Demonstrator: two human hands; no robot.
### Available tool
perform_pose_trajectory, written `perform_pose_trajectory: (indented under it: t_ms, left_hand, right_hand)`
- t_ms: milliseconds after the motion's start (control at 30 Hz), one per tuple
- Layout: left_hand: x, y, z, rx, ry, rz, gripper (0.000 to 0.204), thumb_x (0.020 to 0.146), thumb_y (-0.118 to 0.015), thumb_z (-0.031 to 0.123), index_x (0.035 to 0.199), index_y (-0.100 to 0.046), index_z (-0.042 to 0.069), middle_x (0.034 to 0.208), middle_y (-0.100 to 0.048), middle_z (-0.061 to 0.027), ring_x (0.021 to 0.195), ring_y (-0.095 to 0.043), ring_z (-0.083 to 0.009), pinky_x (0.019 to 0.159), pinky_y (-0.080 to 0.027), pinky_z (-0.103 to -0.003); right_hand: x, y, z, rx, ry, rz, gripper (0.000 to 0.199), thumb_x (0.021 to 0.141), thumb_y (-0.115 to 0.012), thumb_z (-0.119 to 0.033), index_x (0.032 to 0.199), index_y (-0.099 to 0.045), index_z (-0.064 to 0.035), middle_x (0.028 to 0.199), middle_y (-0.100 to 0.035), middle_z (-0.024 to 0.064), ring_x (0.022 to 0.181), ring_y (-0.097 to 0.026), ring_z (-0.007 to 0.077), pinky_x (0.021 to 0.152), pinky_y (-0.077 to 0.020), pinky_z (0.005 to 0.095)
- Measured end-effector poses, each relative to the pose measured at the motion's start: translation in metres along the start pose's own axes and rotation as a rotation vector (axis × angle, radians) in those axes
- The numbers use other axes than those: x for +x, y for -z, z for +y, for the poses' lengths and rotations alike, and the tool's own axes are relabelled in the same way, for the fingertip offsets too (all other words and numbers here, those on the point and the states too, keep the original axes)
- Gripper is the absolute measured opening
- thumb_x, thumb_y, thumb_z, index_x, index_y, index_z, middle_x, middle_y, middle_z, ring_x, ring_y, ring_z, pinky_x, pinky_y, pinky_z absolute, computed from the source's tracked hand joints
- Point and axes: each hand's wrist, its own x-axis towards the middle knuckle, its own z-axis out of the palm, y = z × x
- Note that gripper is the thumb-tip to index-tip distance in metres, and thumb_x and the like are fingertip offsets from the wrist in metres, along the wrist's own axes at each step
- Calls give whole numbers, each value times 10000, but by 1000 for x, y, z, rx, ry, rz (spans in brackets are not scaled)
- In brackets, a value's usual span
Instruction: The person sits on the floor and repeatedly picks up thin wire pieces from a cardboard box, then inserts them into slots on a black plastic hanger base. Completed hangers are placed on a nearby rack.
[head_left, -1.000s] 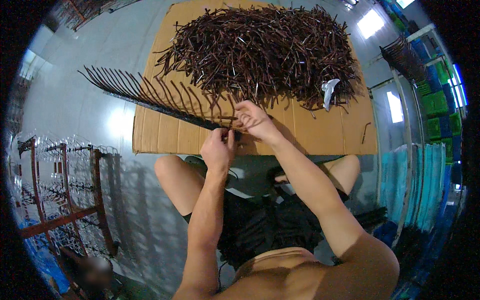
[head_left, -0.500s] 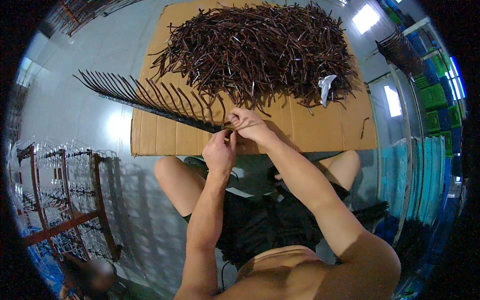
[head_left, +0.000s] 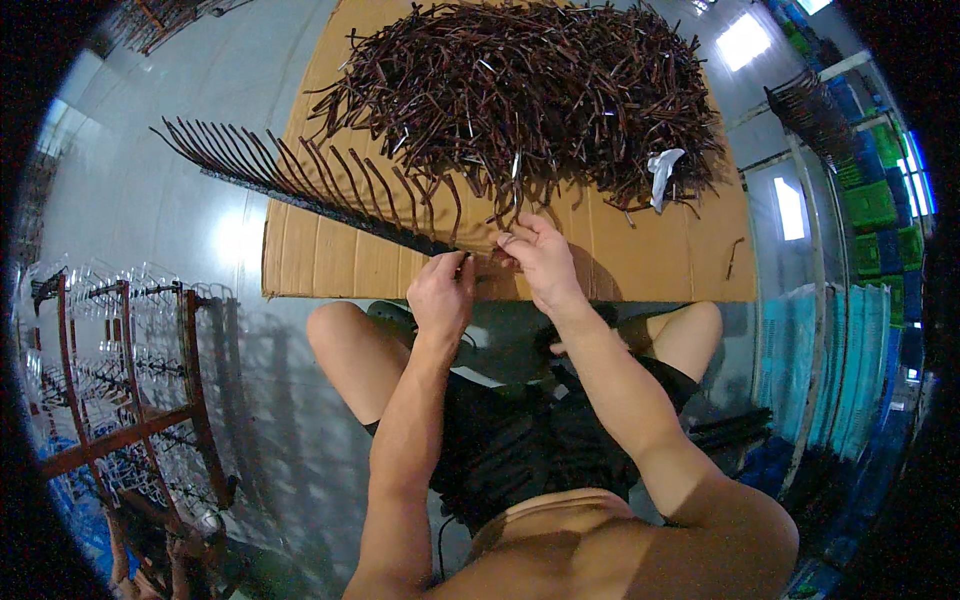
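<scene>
A long black strip (head_left: 345,230) slants from the far left down to my left hand (head_left: 440,292), whose fingers pinch its near end. Several thin, curved brown rods (head_left: 315,165) stand along it in a row like comb teeth. Just to the right, apart from the strip's end, my right hand (head_left: 545,265) has its fingers curled together at the near edge of a heap. What those fingers hold, if anything, is too small to make out. The big heap of loose brown rods (head_left: 530,90) covers the far part of a cardboard-topped surface (head_left: 660,270).
A white scrap (head_left: 662,178) lies on the heap's right side, and a single rod (head_left: 735,258) lies farther right. A rusty rack (head_left: 195,400) with hangers stands at the left, near another person (head_left: 170,545). Green crates (head_left: 865,205) and turquoise sheets (head_left: 835,370) stand at the right.
My right hand has moved right, away from the strip's end and my left hand, to the heap's near edge. My left hand still grips the strip.
</scene>
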Motion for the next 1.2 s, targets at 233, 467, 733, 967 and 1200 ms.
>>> perform_pose_trajectory:
  t_ms: [233,467,733,967,1200]
  left_hand:
    - [3,3,7,0,11,-40,123,803,-654,162,787,-608,48,768,-619,-108,705,-608,-323,617,-490,-407]
    - [3,1,6,-17,9,-20,129,801,-648,157,767,-595,45,761,-612,-117,694,-601,-331,607,-484,-415]
    - [2,2,6,-7,13,-39,130,794,-650,156,752,-589,49,742,-608,-116,686,-600,-327,606,-483,-418]
    - [3,-2,3,-11,29,-32,96,816,-644,157,839,-641,63,756,-630,-126,687,-611,-346,610,-489,-420]
    - [0,-1,3,15,-18,75,159,822,-682,222,879,-678,73,777,-662,-119,673,-636,-317,609,-506,-395]
  right_hand:
    - [-1,-12,17,-281,288,-129,142,910,-566,-52,1031,-541,19,927,-638,84,805,-628,130,705,-529,262]
    - [-8,-16,13,-295,286,-114,123,941,-542,-69,1013,-493,18,933,-589,79,837,-620,128,721,-548,267]
    - [-9,-14,16,-472,424,-95,119,933,-557,-87,998,-521,6,899,-623,93,782,-645,161,683,-542,290]
    - [-13,-16,4,-910,678,-72,223,870,-606,-171,1048,-575,-40,912,-665,153,789,-656,330,692,-530,375]
    - [1,29,28,-582,145,-245,374,831,-562,-68,1200,-520,-23,1164,-602,128,1091,-579,245,942,-453,339]
